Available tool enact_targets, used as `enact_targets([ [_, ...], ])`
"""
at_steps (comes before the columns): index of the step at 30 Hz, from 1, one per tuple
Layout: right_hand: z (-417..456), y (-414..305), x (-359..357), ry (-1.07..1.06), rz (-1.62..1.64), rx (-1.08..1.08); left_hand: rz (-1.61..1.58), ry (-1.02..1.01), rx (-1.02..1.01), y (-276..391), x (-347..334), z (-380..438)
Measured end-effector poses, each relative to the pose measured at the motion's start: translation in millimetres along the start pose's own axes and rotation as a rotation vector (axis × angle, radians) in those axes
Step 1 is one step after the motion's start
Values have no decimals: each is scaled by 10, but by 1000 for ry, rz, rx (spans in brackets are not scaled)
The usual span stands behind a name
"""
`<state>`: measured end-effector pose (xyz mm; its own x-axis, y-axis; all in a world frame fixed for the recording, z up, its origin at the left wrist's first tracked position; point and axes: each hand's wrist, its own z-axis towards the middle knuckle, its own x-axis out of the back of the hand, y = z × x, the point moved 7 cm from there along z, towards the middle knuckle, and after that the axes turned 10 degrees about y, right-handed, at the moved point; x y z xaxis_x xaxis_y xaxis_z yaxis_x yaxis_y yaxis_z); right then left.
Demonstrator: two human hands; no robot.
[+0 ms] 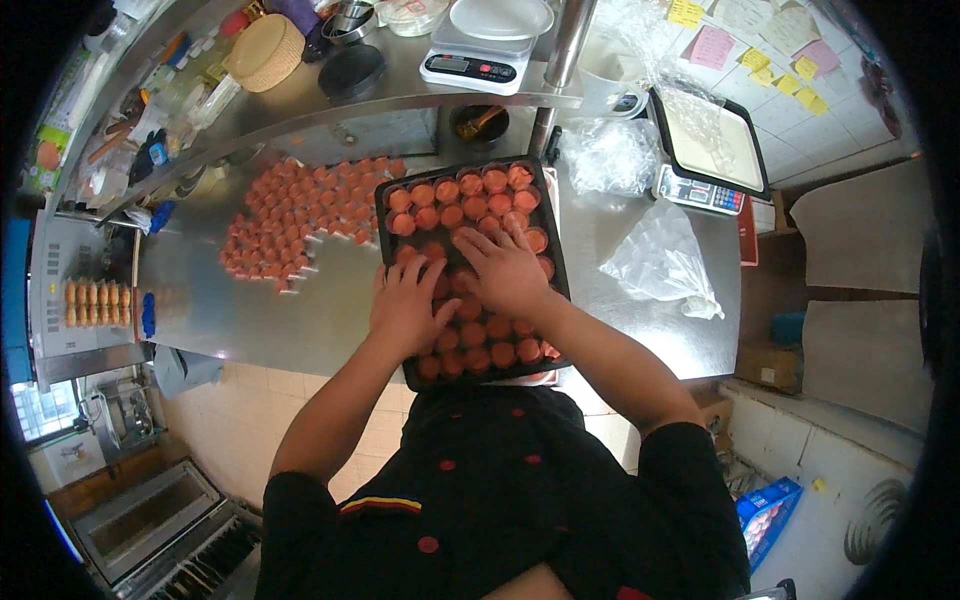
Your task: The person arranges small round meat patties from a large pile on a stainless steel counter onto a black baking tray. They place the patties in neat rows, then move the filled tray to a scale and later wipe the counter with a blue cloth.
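A black tray [564, 296] stands before me on the steel table, its near edge close to my waist. Rows of small round orange-red cups [475, 333] fill much of it, with a bare patch left of its middle. My left hand [405, 307] is over the tray's left side, fingers spread, fingertips at the cups there. Further right, my right hand [504, 271] reaches across the middle with its fingertips among the cups; whether it grips one is hidden. A large group of similar orange-red cups [289, 217] stands directly on the table to the left.
A steel shelf [300, 120] with a white kitchen scale [472, 67] overhangs the table's back. A steel post [570, 45] rises behind the tray. On the right are a plastic bag [656, 259], crumpled plastic film [611, 155] and another scale [697, 191] beneath a tray [709, 139].
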<state>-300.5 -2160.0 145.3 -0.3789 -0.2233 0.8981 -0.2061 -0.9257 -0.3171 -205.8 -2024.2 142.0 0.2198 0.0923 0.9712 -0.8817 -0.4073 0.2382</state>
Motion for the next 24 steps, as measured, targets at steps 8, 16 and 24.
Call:
enact_targets([
  [8,-48,-141,0,-46,81,-31,-141,106,-14,-28,91,-58],
  [16,-132,543,454,10,31,-248,-208,198,-75,78,155,61],
  [24,-193,506,354,-6,15,-188,-191,213,-170,394,-32,308],
])
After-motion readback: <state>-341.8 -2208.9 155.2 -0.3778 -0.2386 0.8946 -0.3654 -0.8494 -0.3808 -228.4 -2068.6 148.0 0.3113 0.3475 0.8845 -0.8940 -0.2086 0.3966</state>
